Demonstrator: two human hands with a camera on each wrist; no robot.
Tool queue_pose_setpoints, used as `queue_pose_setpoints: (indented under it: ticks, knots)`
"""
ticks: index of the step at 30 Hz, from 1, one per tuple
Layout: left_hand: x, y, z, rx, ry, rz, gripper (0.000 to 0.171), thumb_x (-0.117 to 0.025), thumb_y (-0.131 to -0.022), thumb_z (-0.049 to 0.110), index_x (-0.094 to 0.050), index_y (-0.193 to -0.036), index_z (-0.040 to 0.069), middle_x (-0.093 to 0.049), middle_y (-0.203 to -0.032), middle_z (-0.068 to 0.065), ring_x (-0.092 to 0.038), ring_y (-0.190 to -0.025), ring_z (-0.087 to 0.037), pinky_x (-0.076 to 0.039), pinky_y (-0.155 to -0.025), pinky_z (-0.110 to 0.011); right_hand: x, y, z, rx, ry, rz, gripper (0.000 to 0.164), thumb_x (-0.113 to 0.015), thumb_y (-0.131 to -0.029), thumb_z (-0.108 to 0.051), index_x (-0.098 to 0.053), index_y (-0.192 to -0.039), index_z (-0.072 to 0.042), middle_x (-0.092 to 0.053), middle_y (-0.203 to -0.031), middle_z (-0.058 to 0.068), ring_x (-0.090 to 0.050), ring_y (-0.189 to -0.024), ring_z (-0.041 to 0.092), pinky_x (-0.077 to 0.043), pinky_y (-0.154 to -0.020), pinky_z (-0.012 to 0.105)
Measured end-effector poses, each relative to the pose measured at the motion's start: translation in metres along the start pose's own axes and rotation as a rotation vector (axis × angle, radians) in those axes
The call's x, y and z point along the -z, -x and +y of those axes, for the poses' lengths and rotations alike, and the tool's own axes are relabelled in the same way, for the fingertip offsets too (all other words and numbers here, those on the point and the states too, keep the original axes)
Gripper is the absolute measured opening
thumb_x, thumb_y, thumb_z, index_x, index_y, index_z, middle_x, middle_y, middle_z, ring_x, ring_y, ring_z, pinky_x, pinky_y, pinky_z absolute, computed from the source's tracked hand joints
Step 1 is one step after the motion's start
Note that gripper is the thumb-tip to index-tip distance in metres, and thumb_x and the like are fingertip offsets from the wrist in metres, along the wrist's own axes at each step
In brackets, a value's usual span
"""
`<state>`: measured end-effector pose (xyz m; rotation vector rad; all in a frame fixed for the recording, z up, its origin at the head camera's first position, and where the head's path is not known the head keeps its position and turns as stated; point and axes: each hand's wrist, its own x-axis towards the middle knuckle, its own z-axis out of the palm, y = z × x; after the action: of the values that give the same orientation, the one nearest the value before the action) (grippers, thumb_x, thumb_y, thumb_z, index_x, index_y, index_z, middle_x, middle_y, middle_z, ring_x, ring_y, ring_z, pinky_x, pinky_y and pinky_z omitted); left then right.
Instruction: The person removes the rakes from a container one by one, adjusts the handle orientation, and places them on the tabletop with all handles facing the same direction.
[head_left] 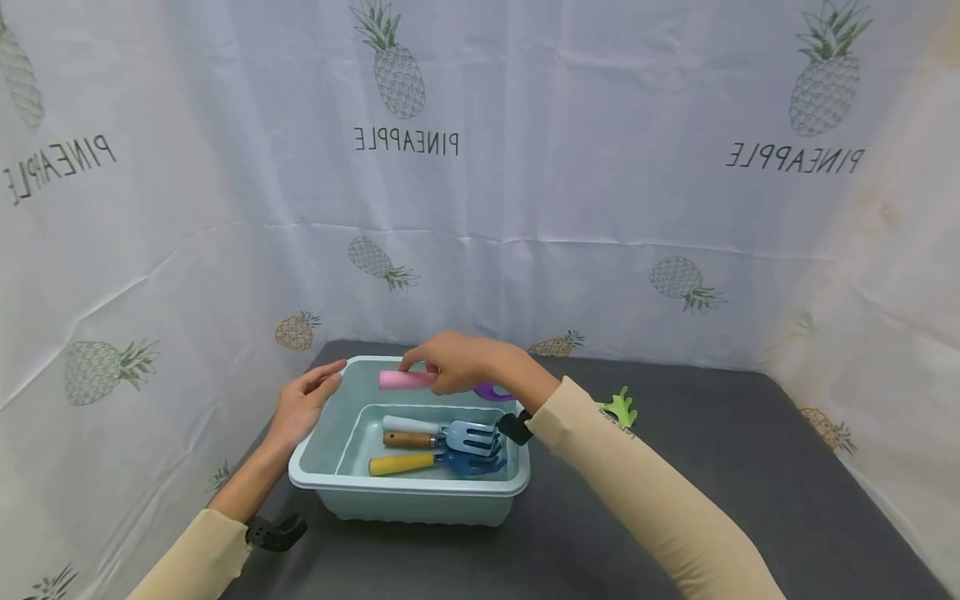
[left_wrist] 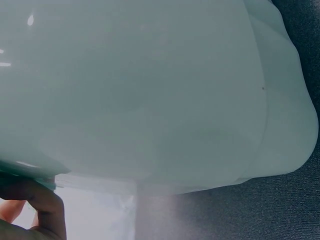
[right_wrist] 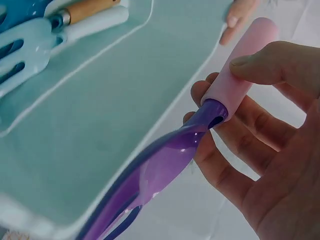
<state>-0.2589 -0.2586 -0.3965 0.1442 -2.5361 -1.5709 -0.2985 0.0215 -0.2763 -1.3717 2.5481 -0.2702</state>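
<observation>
Pale creased cloth, printed with pineapples and mirrored lettering, hangs behind dark grey table, I see from afar.

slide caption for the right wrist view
The right hand holds a purple tool by its pink handle, with a pale teal basin of other tools behind.

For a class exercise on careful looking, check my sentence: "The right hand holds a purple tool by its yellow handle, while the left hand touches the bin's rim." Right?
The handle colour is wrong: the right wrist view shows the right hand holding the purple tool by a pink handle. The rest stands.
</observation>
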Motion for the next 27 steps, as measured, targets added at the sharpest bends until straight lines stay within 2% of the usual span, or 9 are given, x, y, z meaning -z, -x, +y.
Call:
queue_pose_setpoints:
  ticks: [5, 13, 19, 21, 23, 27]
  knots:
    - [0.0, 0.001, 0.0, 0.002, -0.005, 0.001, 0.052, -0.051, -0.109, 0.043, -0.052, -0.153, 0.014, -0.056, -0.152, -0.016, -0.053, -0.098, 0.015, -0.047, -0.083, -0.01, 0.007, 0.014, 0.012, -0.019, 0.015, 0.028, 0.054, -0.066, -0.091, -0.003, -0.063, -0.142, -0.022, -0.071, -0.116, 0.002, -0.062, -0.095, 0.017, -0.053, -0.078, 0.026]
    - [0.0, 0.002, 0.0, 0.003, -0.003, -0.004, 0.053, -0.051, -0.109, 0.043, -0.052, -0.153, 0.014, -0.056, -0.152, -0.016, -0.054, -0.103, 0.01, -0.047, -0.083, -0.01, 0.017, 0.038, 0.04, -0.048, 0.042, 0.052, 0.052, -0.065, -0.089, -0.001, -0.065, -0.139, -0.019, -0.07, -0.107, 0.005, -0.058, -0.09, 0.019, -0.049, -0.074, 0.026]
    - [-0.002, 0.003, 0.001, 0.014, -0.002, -0.01, 0.053, -0.05, -0.109, 0.042, -0.051, -0.154, 0.014, -0.055, -0.152, -0.016, -0.059, -0.124, -0.016, -0.048, -0.082, -0.01, 0.018, 0.059, 0.063, -0.069, 0.036, 0.073, 0.049, -0.063, -0.088, -0.001, -0.067, -0.135, -0.016, -0.071, -0.108, 0.005, -0.06, -0.09, 0.02, -0.052, -0.074, 0.027]
    - [-0.002, 0.002, 0.001, 0.02, -0.002, -0.005, 0.053, -0.05, -0.109, 0.042, -0.051, -0.153, 0.014, -0.056, -0.152, -0.016, -0.058, -0.128, -0.021, -0.048, -0.082, -0.011, 0.018, 0.066, 0.071, -0.069, 0.039, 0.089, 0.047, -0.064, -0.089, -0.002, -0.067, -0.134, -0.015, -0.072, -0.108, 0.005, -0.061, -0.089, 0.019, -0.052, -0.074, 0.028]
    - [-0.002, 0.002, 0.002, 0.022, -0.003, -0.002, 0.052, -0.05, -0.109, 0.042, -0.051, -0.153, 0.014, -0.056, -0.152, -0.016, -0.059, -0.127, -0.019, -0.049, -0.082, -0.011, 0.017, 0.072, 0.078, -0.069, 0.05, 0.102, 0.045, -0.064, -0.09, -0.003, -0.068, -0.133, -0.014, -0.072, -0.107, 0.006, -0.061, -0.088, 0.018, -0.053, -0.074, 0.028]
    - [-0.001, 0.003, 0.001, 0.013, -0.005, 0.004, 0.053, -0.051, -0.109, 0.043, -0.052, -0.153, 0.014, -0.056, -0.153, -0.015, -0.058, -0.112, 0.001, -0.047, -0.083, -0.01, 0.015, 0.085, 0.091, -0.082, 0.061, 0.113, 0.043, -0.065, -0.091, -0.004, -0.068, -0.133, -0.013, -0.073, -0.105, 0.006, -0.061, -0.084, 0.018, -0.053, -0.072, 0.028]
